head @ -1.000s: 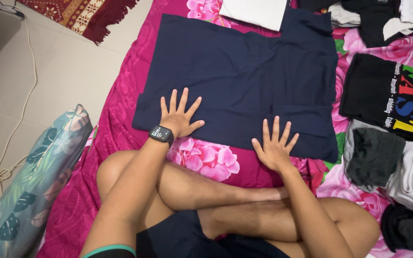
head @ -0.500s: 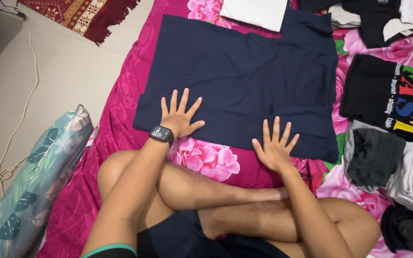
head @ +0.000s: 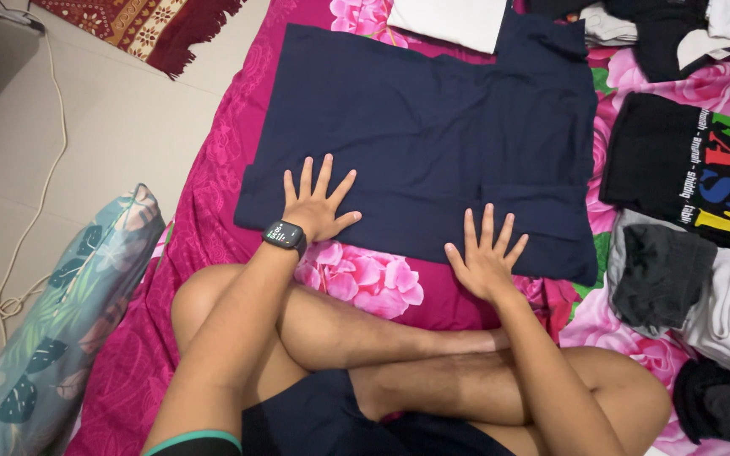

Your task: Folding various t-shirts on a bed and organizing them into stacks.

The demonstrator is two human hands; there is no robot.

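Pressing flat, L hand [head: 317,207] & R hand [head: 485,257] splay on navy shirt [head: 433,127].

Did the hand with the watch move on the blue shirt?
No. The left hand lies flat in the same spot on the navy shirt, just as near its lower-left hem as before.

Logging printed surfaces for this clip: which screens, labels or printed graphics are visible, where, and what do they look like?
Smartwatch: on the left wrist, dark rounded-square screen, lit with small pale marks.
Black T-shirt: folded at the right on the pink floral sheet, with a multicoloured block-letter graphic and small white lettering.
No packages or signs.
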